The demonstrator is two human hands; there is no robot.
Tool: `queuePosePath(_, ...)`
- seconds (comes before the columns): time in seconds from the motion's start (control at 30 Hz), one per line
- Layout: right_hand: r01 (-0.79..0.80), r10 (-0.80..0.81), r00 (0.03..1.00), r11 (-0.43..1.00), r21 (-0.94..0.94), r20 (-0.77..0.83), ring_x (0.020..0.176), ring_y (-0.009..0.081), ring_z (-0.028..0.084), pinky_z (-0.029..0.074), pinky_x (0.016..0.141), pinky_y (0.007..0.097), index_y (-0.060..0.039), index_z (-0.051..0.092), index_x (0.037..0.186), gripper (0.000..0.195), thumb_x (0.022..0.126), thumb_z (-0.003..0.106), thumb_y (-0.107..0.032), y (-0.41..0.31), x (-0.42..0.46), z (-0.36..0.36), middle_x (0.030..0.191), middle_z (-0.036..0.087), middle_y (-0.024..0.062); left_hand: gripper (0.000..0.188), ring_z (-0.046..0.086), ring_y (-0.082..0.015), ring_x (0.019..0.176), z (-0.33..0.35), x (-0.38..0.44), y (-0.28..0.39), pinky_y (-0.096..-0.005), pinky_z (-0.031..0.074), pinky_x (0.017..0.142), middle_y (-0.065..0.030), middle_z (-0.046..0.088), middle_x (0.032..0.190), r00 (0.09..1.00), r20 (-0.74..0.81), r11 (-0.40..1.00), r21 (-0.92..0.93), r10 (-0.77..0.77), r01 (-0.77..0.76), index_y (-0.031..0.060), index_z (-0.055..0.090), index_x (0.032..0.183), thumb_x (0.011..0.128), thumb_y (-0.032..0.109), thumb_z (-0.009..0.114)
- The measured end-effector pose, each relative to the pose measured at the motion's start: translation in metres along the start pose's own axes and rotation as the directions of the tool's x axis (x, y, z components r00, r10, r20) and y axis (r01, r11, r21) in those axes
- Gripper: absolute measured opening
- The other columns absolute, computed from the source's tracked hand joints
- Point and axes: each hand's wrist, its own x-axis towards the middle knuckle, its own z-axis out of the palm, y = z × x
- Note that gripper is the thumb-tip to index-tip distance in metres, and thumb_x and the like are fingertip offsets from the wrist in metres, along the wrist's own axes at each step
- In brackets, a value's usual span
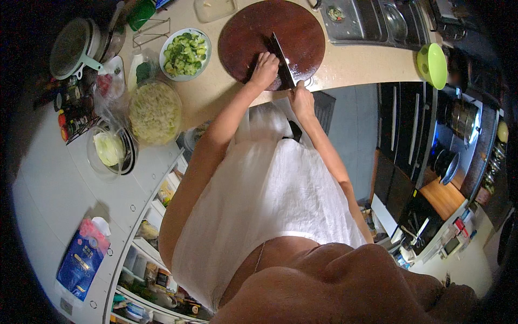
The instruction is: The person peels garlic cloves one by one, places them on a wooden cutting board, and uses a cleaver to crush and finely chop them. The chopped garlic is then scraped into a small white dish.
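My right hand (pixel 302 100) grips the handle of a kitchen cleaver (pixel 284 60) at the near edge of a round dark-brown cutting board (pixel 243 36). The blade points away from me, slanting slightly left, over the board. Just left of the blade, my left hand (pixel 266 69) rests on the board with its fingers curled down. Whatever may lie beneath those fingers is hidden. To the left of the board stands a white plate of cut broccoli (pixel 185 54).
A large bowl of shredded pale vegetable (pixel 155 111) stands left, near a bowl holding a cabbage piece (pixel 109 149). A metal sink (pixel 356 22) lies right of the board. A lime-green bowl (pixel 432 66) sits at the counter's right end. Open shelves (pixel 149 239) are at lower left.
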Motion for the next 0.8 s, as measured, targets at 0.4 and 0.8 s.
queuePosePath(0.4, -0.040, 0.044, 0.999, 0.994, 0.106, -0.031, 0.070, 0.0468, 0.060, 0.048, 0.062, 0.0503, 0.0061, 0.046, 0.084, 0.026, 0.080, 0.065, -0.011, -0.004, 0.004, 0.004, 0.068, 0.059, 0.0295, 0.002, 0.051, -0.0306, 0.086, 0.000, 0.004, -0.006, -0.0420, 0.042, 0.081, -0.0124, 0.054, 0.082, 0.998, -0.045, 0.999, 0.013, 0.044, -0.044, 0.0037, 0.056, 0.073, 0.074, 0.002, 0.056)
queuePosePath(0.8, -0.051, 0.056, 0.998, 0.989, 0.137, -0.037, 0.068, 0.0442, 0.061, 0.048, 0.064, 0.0503, 0.0062, 0.046, 0.086, 0.023, 0.083, 0.061, -0.012, 0.005, 0.005, 0.008, 0.067, 0.062, 0.0247, 0.007, 0.055, -0.0295, 0.085, -0.047, 0.013, 0.003, -0.0398, 0.042, 0.080, -0.0088, 0.060, 0.085, 0.947, -0.262, 0.965, -0.232, -0.185, 0.124, 0.0038, 0.062, 0.082, 0.077, 0.006, 0.067)
